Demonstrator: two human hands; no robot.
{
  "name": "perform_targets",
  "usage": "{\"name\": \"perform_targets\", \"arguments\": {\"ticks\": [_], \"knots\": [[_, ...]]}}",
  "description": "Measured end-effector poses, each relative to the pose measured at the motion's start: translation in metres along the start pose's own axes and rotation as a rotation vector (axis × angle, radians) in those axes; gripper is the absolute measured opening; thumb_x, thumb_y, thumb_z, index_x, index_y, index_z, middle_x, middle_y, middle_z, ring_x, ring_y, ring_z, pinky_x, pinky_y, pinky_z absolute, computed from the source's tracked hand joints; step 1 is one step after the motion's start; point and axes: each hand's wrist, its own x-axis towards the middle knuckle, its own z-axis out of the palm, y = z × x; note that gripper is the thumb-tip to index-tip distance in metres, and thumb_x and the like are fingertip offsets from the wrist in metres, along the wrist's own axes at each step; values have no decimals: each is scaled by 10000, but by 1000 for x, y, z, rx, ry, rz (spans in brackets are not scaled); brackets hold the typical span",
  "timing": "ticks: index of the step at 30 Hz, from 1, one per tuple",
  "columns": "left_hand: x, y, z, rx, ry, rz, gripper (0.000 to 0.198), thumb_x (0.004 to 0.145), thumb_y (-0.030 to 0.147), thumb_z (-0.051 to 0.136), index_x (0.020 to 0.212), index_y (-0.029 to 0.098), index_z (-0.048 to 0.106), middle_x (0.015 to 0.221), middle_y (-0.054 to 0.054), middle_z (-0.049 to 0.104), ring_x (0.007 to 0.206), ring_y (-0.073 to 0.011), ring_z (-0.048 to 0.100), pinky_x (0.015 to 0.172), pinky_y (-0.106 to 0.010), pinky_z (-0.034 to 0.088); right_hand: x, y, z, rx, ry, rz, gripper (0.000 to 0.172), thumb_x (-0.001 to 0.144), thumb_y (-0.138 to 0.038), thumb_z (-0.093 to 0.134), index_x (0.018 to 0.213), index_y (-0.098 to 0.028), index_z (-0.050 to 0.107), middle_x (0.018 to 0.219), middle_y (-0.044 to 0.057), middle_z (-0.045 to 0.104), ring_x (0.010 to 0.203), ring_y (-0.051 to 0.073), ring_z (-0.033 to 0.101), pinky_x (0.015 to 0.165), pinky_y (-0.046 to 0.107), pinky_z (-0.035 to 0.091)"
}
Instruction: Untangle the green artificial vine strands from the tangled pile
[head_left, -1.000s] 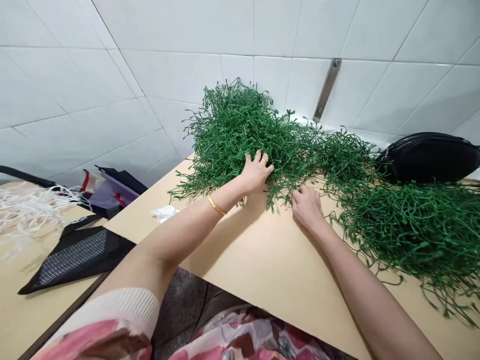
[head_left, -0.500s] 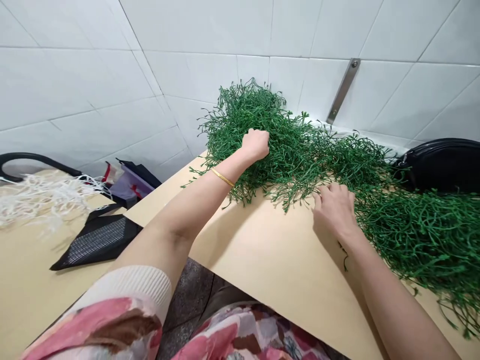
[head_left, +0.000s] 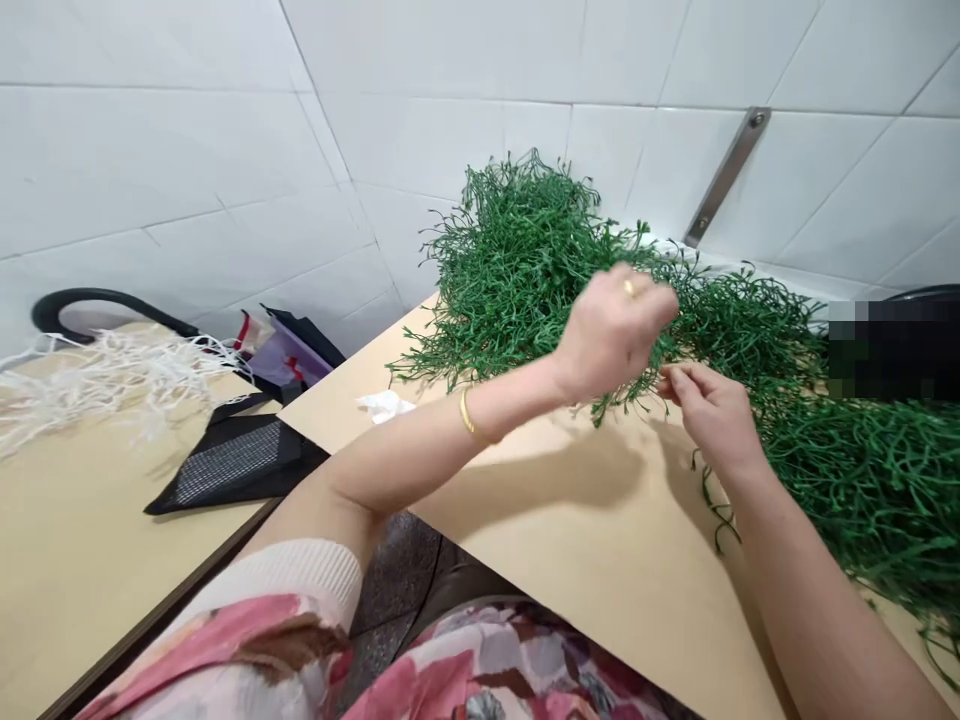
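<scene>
A large heap of green plastic plant stems [head_left: 525, 270] lies on the light wooden table [head_left: 525, 530] against the wall. My left hand [head_left: 619, 330], a ring on one finger, is closed in front of the heap, slightly blurred; its fingers hide whatever is in them. Close by on the right, my right hand [head_left: 712, 415] pinches thumb and finger together at the heap's front edge. A loose green stem [head_left: 716, 505] trails from under that hand beside the wrist. More green stems [head_left: 862, 480] spread out right of my right forearm.
A white scrap [head_left: 384, 405] lies near the table's left edge. On another table at left are white stringy stems [head_left: 127, 380] and a black mesh pouch [head_left: 232, 460]. A purple bag [head_left: 292, 350] stands in the corner. A metal bracket [head_left: 727, 175] is fixed to the tiled wall.
My left hand has left the heap and moved right and nearer, close to my right hand. My right hand has turned into a pinch. The white scrap has come into view.
</scene>
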Motion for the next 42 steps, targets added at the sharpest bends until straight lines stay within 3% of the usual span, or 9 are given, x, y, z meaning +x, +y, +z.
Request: {"name": "perform_targets", "arguments": {"ticks": [3,7,14,20,23,27,34,38,42], "knots": [[-56,38,18,-33,-214,253,232,864,164,343,844,156,574,785,-73,577,810,-176,487,759,-342,352,-6,12,-7,113,-2,110,238,787,-369,490,775,-168,619,687,39,621,639,161,582,617,300,471],[-101,50,18,-122,-321,468,191,836,158,388,773,159,569,731,-62,573,719,-156,458,727,-331,336,-17,16,-13,-86,56,51,208,791,-331,486,733,-178,614,720,39,628,659,160,582,637,297,457],[-109,21,-21,-115,-174,59,270,873,262,377,660,175,519,645,-47,543,623,-139,431,634,-301,351,-11,-35,11,-79,111,-182,264,844,-358,426,740,-188,599,743,59,627,688,166,567,644,291,422],[-115,20,-23,-93,-167,44,254,857,256,401,643,181,515,686,-56,555,767,-165,486,747,-325,389,24,-67,65,-283,144,-202,405,792,-538,480,832,-157,612,868,117,633,848,234,540,787,378,390],[-114,12,-21,-64,-130,-1,209,848,266,419,712,182,553,822,-81,600,940,-196,500,842,-356,384,38,-63,76,-454,68,-122,309,772,-420,529,859,-140,626,957,160,632,937,294,526,808,444,369],[-112,-14,-15,89,-197,-104,238,832,287,428,964,182,597,1205,-151,531,1233,-287,377,953,-460,322,46,-47,38,-318,83,-106,154,750,-211,508,719,-154,647,739,65,648,710,182,557,697,337,399],[-114,-45,2,240,-419,-279,251,793,256,433,943,197,625,1189,-143,529,1272,-342,334,984,-533,272,24,8,-59,-110,322,50,103,656,-260,623,626,-163,637,516,-17,512,489,103,438,511,271,335],[-103,-32,-8,218,-401,-287,202,772,190,438,829,201,631,1160,-135,539,1293,-350,300,971,-545,271,-9,28,-59,-29,227,191,115,643,-286,625,626,-172,628,510,-20,524,475,114,460,514,273,365],[-88,2,-25,101,-200,-229,172,784,167,441,720,190,600,1118,-131,574,1202,-313,408,899,-479,349,-37,22,-40,-19,56,182,168,701,-321,561,631,-174,603,515,-14,532,510,129,493,551,273,392]]}}
